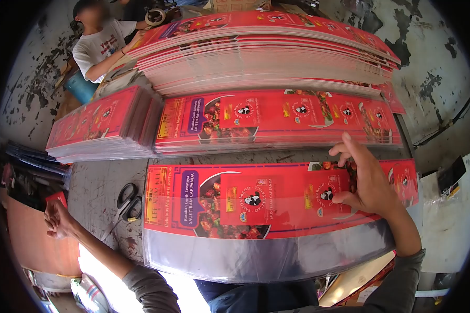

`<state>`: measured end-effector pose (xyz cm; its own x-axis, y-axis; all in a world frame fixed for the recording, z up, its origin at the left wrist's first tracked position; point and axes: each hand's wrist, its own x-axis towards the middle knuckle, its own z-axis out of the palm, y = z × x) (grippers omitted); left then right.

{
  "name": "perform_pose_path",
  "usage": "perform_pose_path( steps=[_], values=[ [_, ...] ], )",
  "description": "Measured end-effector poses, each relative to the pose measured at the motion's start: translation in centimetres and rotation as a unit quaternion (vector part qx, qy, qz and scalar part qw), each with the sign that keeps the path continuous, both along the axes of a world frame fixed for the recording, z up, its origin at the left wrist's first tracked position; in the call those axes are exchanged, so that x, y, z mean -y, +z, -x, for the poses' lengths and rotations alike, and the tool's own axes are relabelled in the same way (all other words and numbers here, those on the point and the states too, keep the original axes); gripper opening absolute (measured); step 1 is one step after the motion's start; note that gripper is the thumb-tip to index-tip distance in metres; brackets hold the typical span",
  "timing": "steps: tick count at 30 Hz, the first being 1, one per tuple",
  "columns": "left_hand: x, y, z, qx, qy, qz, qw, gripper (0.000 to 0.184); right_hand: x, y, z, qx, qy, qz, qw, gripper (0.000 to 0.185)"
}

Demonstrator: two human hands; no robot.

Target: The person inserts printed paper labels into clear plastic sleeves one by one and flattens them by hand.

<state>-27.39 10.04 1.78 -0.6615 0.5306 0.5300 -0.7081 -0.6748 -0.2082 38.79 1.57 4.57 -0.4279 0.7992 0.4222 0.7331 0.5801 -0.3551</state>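
Observation:
A long red printed banner with panda pictures (284,203) lies across the front of the table. Clear plastic (245,255) covers its lower part and reaches past its near edge. Over the banner's right part is my right hand (368,180), thumb and fingers apart, holding nothing; whether it touches the surface I cannot tell. My left hand (60,220) is off to the left, beyond the table's edge, with its fingers loosely bent and nothing visible in them. Black-handled scissors (125,203) rest on the table left of the banner.
Behind the banner lies a plastic-covered red stack (277,117), with a shorter stack (96,120) to its left. A tall pile of red printed sheets (266,60) stands farther back. A person in a white shirt (102,47) is at the far left, near a blue drum (81,87).

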Motion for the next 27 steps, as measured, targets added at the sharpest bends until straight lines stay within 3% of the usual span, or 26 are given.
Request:
perform_pose_path(
  steps=[5,10,14,15,16,17,19,20,24,27],
  values=[
    [-0.2,-0.6,0.9,0.0,-0.011,-0.018,1.0,0.06,0.1,0.0,0.2,-0.002,-0.002,0.0,1.0,0.089],
    [-0.3,-0.5,-0.9,0.087,0.024,0.025,0.996,0.048,0.1,0.1,0.4,0.013,-0.011,-0.003,1.0,0.082],
    [-0.3,0.5,-2.4,0.05,0.031,0.011,0.998,0.049,0.2,0.5,0.5,0.034,-0.026,0.035,0.998,0.077],
    [-0.1,2.2,-6.1,-0.062,0.25,0.177,0.95,0.052,0.2,0.5,0.5,0.036,-0.025,0.036,0.998,0.076],
    [-0.3,3.2,-8.8,-0.168,0.446,0.328,0.816,0.055,0.2,0.6,0.5,0.039,-0.023,0.037,0.998,0.075],
    [-0.9,3.5,-10.1,-0.169,0.446,0.328,0.815,0.055,0.2,0.5,0.5,0.038,-0.023,0.037,0.998,0.075],
    [-2.0,3.6,-11.6,-0.22,0.619,0.394,0.643,0.062,0.2,0.5,0.5,0.037,-0.015,0.033,0.999,0.076],
    [-2.4,3.2,-11.5,-0.258,0.657,0.385,0.595,0.067,0.2,0.5,0.4,0.038,-0.014,0.033,0.999,0.076],
    [-2.7,2.7,-11.9,-0.284,0.652,0.429,0.557,0.084,0.1,0.5,0.5,0.05,-0.013,0.01,0.999,0.074],
    [-3.2,2.3,-11.0,-0.256,0.653,0.419,0.577,0.089,0.1,0.4,0.6,0.057,-0.016,0.001,0.998,0.072]
  ],
)
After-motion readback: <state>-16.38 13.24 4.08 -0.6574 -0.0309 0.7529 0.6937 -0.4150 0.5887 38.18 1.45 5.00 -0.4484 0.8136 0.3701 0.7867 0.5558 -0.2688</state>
